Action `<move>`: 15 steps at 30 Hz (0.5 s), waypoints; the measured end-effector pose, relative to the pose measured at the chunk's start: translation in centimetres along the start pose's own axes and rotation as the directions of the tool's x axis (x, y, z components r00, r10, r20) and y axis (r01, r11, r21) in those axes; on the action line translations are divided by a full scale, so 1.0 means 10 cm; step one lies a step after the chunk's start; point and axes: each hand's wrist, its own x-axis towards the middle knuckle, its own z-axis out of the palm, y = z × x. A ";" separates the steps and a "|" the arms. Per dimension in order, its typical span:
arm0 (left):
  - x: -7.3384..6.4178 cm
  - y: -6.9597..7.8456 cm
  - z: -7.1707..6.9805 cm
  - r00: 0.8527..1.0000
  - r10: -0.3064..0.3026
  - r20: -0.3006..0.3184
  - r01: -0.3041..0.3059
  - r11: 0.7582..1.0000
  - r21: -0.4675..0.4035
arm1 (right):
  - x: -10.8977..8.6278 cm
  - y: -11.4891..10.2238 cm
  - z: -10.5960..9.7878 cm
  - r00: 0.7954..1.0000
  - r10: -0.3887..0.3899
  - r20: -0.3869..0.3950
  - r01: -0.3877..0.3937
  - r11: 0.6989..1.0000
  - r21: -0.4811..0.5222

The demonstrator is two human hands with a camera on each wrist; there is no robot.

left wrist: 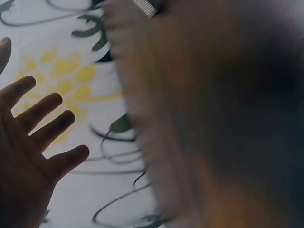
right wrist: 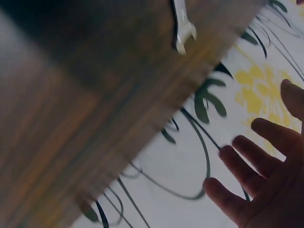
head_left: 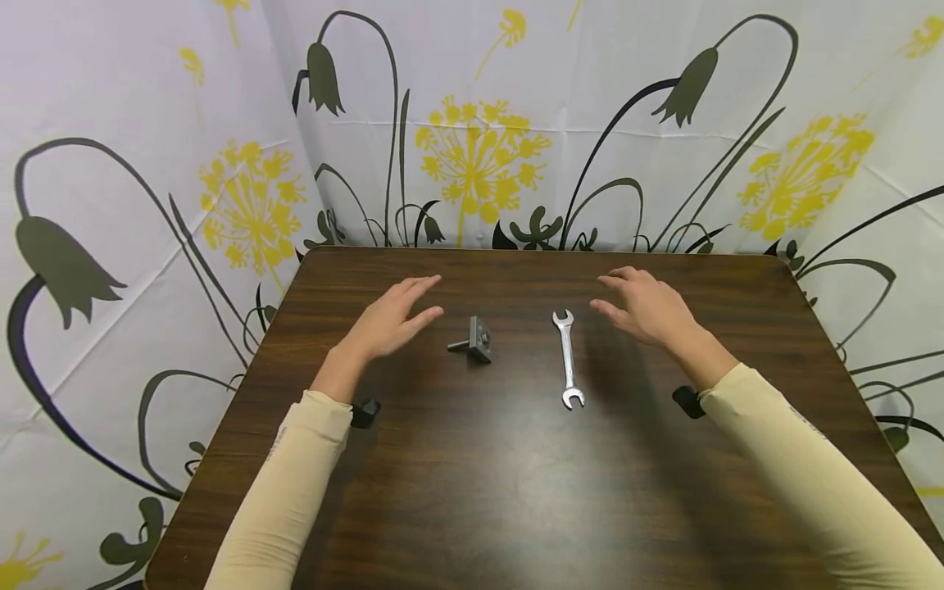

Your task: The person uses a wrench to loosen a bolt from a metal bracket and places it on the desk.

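Note:
Both hands are held above the table with nothing in them. My left hand (head_left: 389,321) has its fingers extended and thumb apart, left of a small grey metal block with a bolt through it (head_left: 479,341). The bolt's threaded end (left wrist: 145,6) shows at the top edge of the left wrist view. Right of the block lies a silver double open-end wrench (head_left: 568,360), pointing away from me. My right hand (head_left: 647,305) is to the right of the wrench, fingers spread, not touching it. One wrench end (right wrist: 184,35) appears in the right wrist view.
The brown wood-grain table (head_left: 472,475) has rounded far corners. A white curtain (head_left: 605,49) printed with yellow and dark green flowers hangs behind it and along the sides. Each wrist bears a small black device, on the left (head_left: 365,413) and right (head_left: 689,401).

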 end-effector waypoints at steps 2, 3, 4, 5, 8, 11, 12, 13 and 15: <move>0.00 0.02 0.13 0.999 0.000 0.034 0.002 0.999 -0.039 | -0.01 -0.04 0.11 0.999 0.036 0.036 -0.037 0.999 0.022; 0.01 0.04 0.19 0.999 -0.001 0.044 0.003 0.999 -0.053 | -0.02 -0.07 0.16 0.997 0.051 0.052 -0.052 0.998 0.031; 0.01 0.05 0.24 0.999 0.000 0.053 0.004 0.998 -0.067 | -0.02 -0.09 0.20 0.996 0.068 0.064 -0.071 0.997 0.039; 0.02 0.06 0.28 0.998 0.002 0.060 0.003 0.997 -0.077 | -0.03 -0.11 0.25 0.993 0.086 0.075 -0.089 0.995 0.047; 0.04 0.11 0.39 0.997 -0.006 0.075 0.014 0.993 -0.116 | -0.04 -0.19 0.39 0.984 0.142 0.103 -0.150 0.986 0.077; 0.06 0.16 0.49 0.996 -0.015 0.082 0.026 0.990 -0.141 | -0.06 -0.25 0.53 0.973 0.195 0.119 -0.207 0.974 0.094; 0.06 0.18 0.52 0.997 -0.015 0.082 0.028 0.988 -0.150 | -0.07 -0.27 0.57 0.970 0.211 0.124 -0.224 0.970 0.100; 0.06 0.19 0.55 0.997 -0.016 0.079 0.028 0.988 -0.155 | -0.07 -0.28 0.62 0.966 0.222 0.129 -0.236 0.966 0.105; 0.07 0.21 0.60 0.998 -0.013 0.069 0.024 0.987 -0.157 | -0.09 -0.32 0.69 0.961 0.244 0.134 -0.259 0.960 0.111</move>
